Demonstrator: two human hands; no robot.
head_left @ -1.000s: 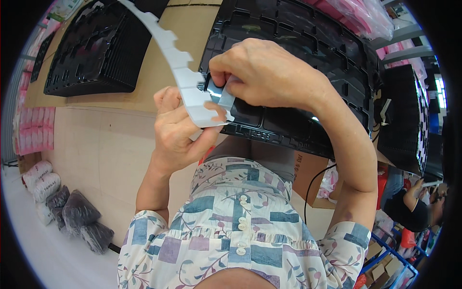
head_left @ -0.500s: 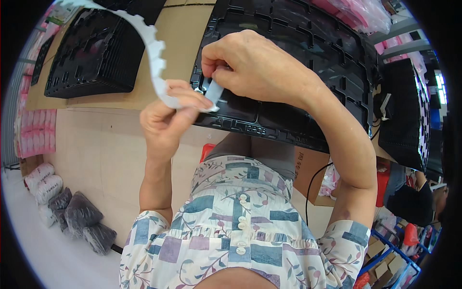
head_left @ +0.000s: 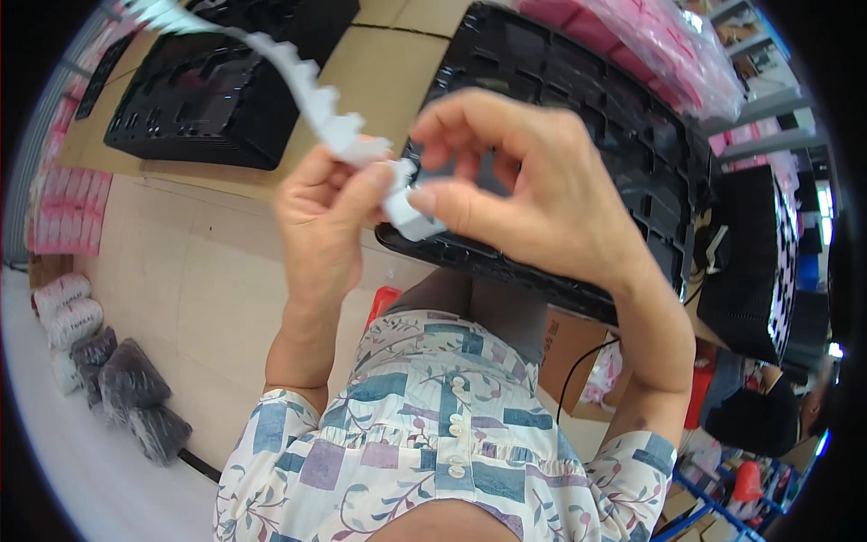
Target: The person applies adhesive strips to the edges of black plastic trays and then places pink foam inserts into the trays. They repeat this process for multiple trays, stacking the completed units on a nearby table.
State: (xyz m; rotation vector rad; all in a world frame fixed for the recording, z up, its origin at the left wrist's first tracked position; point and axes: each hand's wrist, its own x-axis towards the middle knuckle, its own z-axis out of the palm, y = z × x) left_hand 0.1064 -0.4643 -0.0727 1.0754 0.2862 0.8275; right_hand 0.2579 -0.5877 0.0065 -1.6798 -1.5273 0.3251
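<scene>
**A:** Report what has changed, starting with the largest item.

**B:** The black compartment tray on the cardboard-covered surface lies behind both hands, as it did half a second ago. The white notched strip has changed most: its free length, which stood nearly upright above the left grip, now leans away to the upper left. Both hands have come up closer to the camera.

**A:** State of each grip?

**B:** The left hand is closed on the strip, thumb pressed against the fingers, with the strip leaving the grip on its far side. The right hand is closed by thumb and forefinger on the small white end piece, just right of the left grip. The two grips nearly touch.

**A:** What does that mean for the work in hand?

**B:** In my judgement the end piece is being worked loose or separated from the strip. Whether it is already detached cannot be told, because the fingers cover the joint.

**A:** Orientation of the strip?

**B:** The long axis runs diagonally. The held end points toward the right grip. The free end points up and left, away from both grips, with the notched edge facing roughly right.
</scene>
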